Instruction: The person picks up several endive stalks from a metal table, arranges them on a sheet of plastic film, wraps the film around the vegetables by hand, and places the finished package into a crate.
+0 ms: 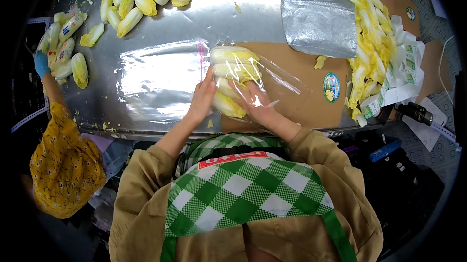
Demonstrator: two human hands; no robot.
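Several small napa cabbages lie side by side in front of me, with clear plastic film over and beside them. My left hand presses its straight fingers along the pale base ends. At the leafy ends, my right hand has its fingers around one of the lower cabbages; glare on the film partly hides them. A flat stack of clear plastic bags with a pink strip lies just left of my left hand. Under the cabbages is a brown cardboard sheet.
Loose cabbages are heaped at the far left. A co-worker's blue-gloved hand touches bagged cabbages at the left edge. On the right are a silvery sheet, a pile of yellow leaves and printed wrapping.
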